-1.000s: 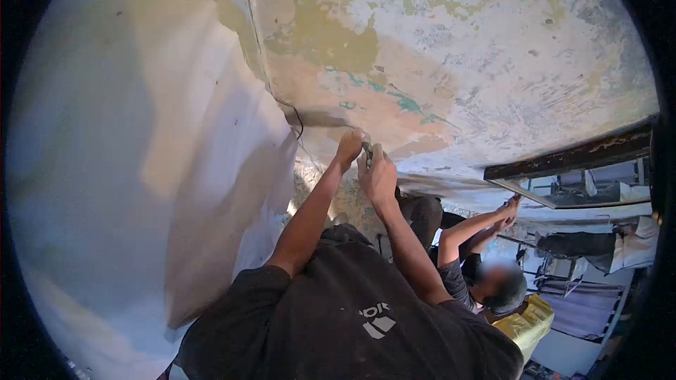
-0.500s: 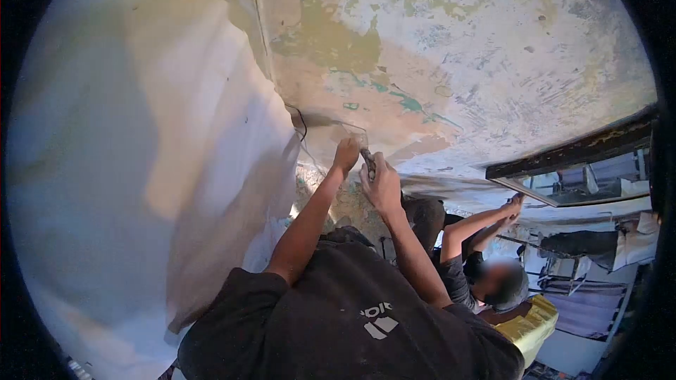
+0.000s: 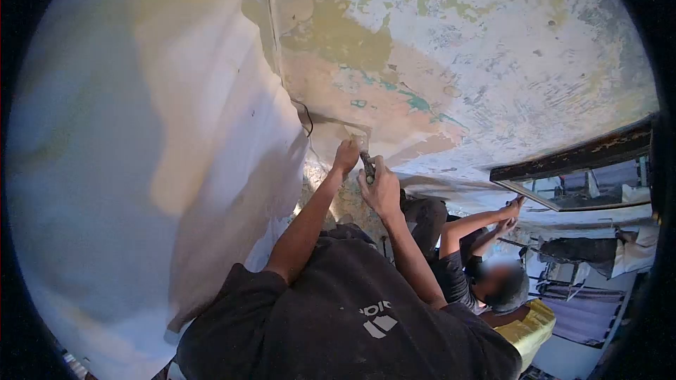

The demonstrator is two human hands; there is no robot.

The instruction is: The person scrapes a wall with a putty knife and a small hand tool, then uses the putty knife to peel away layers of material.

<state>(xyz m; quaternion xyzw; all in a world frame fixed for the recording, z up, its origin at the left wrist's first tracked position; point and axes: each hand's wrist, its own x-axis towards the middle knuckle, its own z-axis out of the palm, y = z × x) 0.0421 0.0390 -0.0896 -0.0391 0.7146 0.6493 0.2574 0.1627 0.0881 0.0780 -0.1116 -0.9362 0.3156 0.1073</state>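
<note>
Stretched out in front of me, both arms reach to the foot of the stained wall (image 3: 422,63). In my right hand (image 3: 382,190) is the dark handle of a scraper (image 3: 367,167), its fingers closed round it. The scraper's flat blade (image 3: 360,141) points away from me and lies close to the wall. My left hand (image 3: 346,155) is closed beside the blade and seems to press or pinch its near edge. Its fingertips are partly hidden. Patches of green, ochre and pinkish paint show on the wall.
A large pale sheet (image 3: 162,112) hangs at the left, and a thin black cable (image 3: 307,118) runs near its edge. To my right a co-worker (image 3: 458,278) raises both hands (image 3: 512,212) by a dark-framed window or mirror (image 3: 577,179). Yellow cloth (image 3: 531,327) lies below.
The view has shifted slightly, so wall and sheet sit a little lower and further right. My hands keep the same hold on the scraper. The co-worker's two hands have come slightly apart.
</note>
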